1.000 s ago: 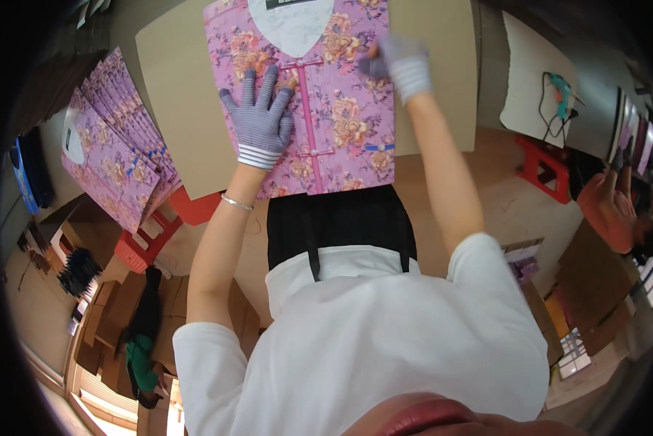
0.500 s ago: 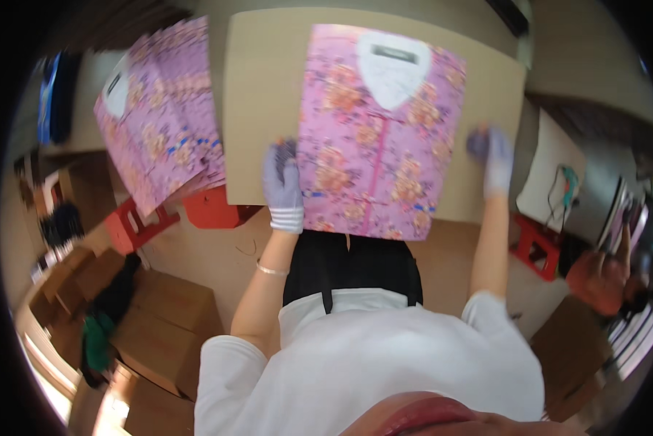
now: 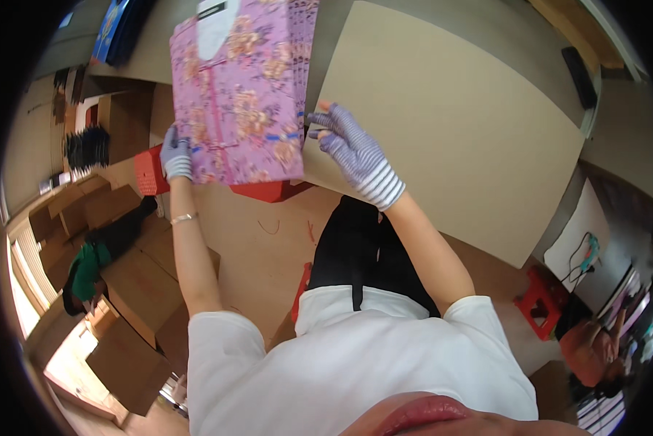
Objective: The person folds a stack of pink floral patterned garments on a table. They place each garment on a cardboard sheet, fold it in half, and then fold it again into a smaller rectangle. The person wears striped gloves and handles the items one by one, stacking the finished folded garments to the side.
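Note:
A folded pink-purple floral garment point(image 3: 250, 116) lies on the left, with a white neck opening and a dark label at its top. Similar folded edges point(image 3: 302, 58) show beneath its right side, like a stack. My left hand point(image 3: 175, 154), in a grey-striped glove with bare fingertips, grips the garment's lower left edge; its fingers are partly hidden. Just off the right edge, my right hand point(image 3: 357, 156) in a matching glove has its fingers apart and holds nothing. It hovers over the left part of a large tan board point(image 3: 457, 123).
Red plastic stools stand by the table, one at left point(image 3: 151, 171) and another at right point(image 3: 541, 301). Cardboard boxes point(image 3: 141, 291) and a person in green point(image 3: 90, 269) are at lower left. A teal corded tool point(image 3: 591, 251) lies at right, near another person point(image 3: 591, 352).
The floral garment has gone from the board onto the similar one at left, with my left hand at its edge. My right hand has come leftward across the board. The view has shifted.

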`<control>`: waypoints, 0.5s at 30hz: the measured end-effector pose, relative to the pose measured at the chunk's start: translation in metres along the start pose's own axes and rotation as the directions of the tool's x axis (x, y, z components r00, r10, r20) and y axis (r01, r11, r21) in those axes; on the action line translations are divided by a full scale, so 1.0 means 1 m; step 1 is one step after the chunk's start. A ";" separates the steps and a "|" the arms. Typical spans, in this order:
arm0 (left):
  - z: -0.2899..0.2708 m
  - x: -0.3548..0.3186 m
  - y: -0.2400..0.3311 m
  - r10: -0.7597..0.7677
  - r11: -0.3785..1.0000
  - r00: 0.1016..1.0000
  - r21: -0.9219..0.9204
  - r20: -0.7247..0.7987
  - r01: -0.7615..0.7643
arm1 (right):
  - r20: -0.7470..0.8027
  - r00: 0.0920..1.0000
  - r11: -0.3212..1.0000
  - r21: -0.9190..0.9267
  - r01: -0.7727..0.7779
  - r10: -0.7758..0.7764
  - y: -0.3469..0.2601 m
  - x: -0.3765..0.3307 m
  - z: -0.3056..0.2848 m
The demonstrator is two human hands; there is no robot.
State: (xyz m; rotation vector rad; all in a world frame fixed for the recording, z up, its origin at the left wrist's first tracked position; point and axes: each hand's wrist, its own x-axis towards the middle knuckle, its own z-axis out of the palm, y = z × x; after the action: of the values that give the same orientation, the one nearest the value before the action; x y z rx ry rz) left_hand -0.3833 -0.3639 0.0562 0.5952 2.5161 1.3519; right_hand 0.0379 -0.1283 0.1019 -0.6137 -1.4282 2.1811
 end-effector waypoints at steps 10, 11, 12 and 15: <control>0.117 0.024 0.004 0.360 0.933 0.932 0.023 -0.041 -0.359 | -0.724 0.490 0.403 -0.683 -0.609 -0.486 0.002 -0.222 -0.306; 0.173 -0.025 0.032 0.414 0.907 0.900 0.025 0.135 -0.421 | -0.771 0.443 0.248 -0.589 -0.769 -0.457 0.004 -0.253 -0.338; 0.216 -0.079 0.068 0.464 0.870 0.834 0.021 0.298 -0.492 | -0.815 0.400 0.097 -0.478 -0.873 -0.418 0.010 -0.277 -0.366; 0.278 -0.202 0.149 0.578 0.348 0.412 0.244 0.704 -0.905 | -0.891 0.368 -0.007 -0.380 -0.925 -0.266 0.010 -0.277 -0.372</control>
State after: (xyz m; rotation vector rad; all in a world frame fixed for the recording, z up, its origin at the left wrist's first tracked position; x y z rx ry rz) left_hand -0.0612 -0.1740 0.0285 2.2263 2.1239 0.2754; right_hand 0.4773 -0.0287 -0.0105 -2.5447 -1.9220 0.1745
